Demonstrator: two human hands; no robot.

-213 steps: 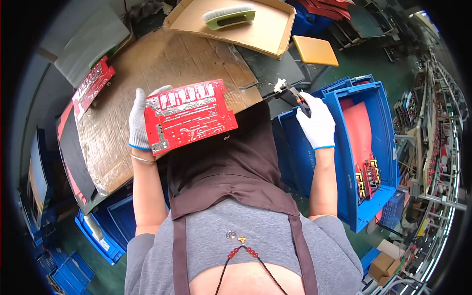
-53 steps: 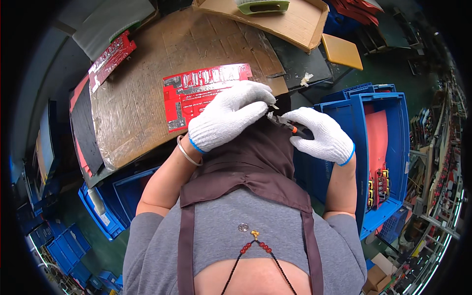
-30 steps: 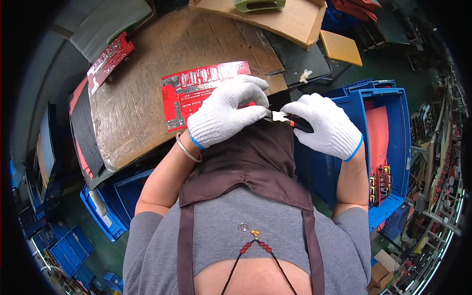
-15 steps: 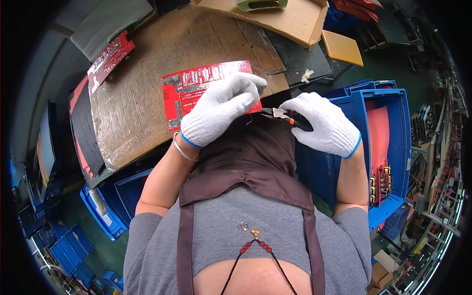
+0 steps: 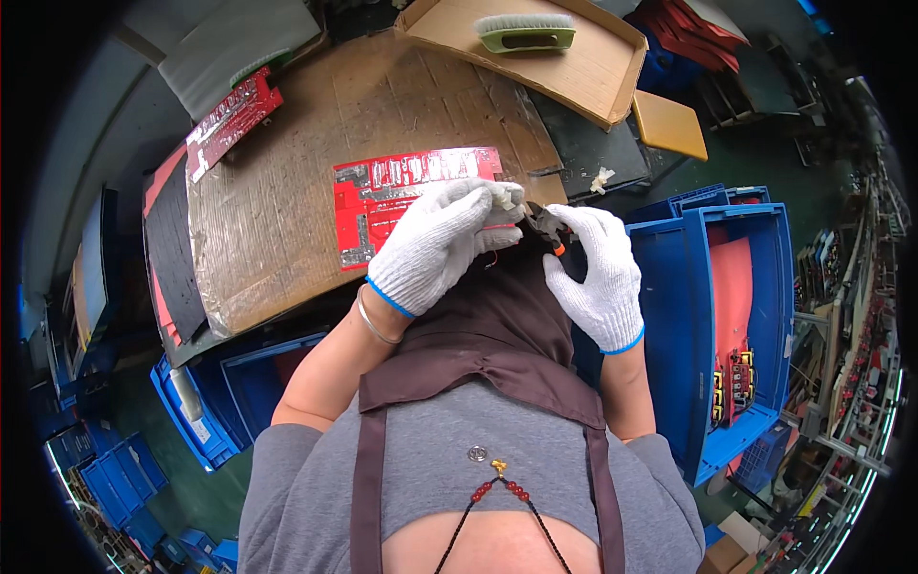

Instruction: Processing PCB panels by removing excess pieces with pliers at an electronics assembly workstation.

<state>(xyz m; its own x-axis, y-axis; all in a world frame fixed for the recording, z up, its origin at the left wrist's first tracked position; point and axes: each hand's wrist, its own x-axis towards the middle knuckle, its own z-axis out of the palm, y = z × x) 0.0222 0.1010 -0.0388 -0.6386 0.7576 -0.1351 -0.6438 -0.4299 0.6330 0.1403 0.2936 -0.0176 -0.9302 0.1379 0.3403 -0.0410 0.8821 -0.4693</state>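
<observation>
White-gloved right grip [image 5: 599, 275] wrapped around dark metal pliers with orange-banded handles [image 5: 548, 228]; white-gloved left grip [image 5: 432, 239] curled, contents unclear. Partly hidden behind it, a flat red circuit board [image 5: 386, 197] seems light, stiff, fragile; hold its edges.

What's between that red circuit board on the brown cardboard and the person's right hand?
In the head view, the left hand comes between, partly hiding the red circuit board, then the head of the pliers held in the right hand.

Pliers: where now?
In the head view, just right of and above centre: the pliers are in the right hand, beside the left hand, right of the red circuit board.
</observation>
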